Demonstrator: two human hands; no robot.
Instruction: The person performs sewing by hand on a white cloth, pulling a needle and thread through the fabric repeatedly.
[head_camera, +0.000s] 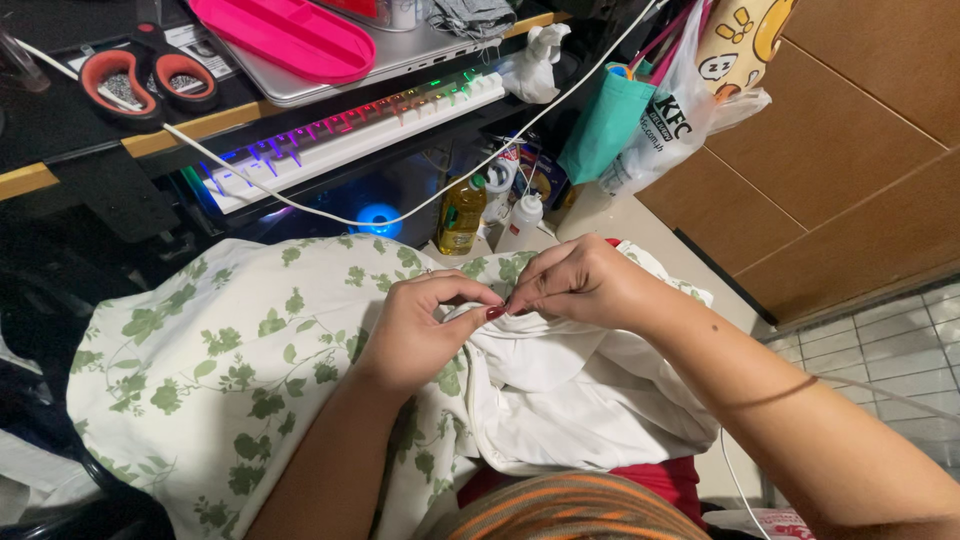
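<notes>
White fabric (250, 360) w/ green leaf print, bunched.

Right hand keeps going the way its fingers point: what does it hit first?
Probably the left hand: the right hand has its fingers aimed at the left fingertips, pinching the white leaf-print cloth between them. Depth unclear.

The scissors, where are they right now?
In the head view the scissors, with red and black handles, lie at the upper left on the dark desk, left of the pink tray and above the lit keyboard.
</notes>
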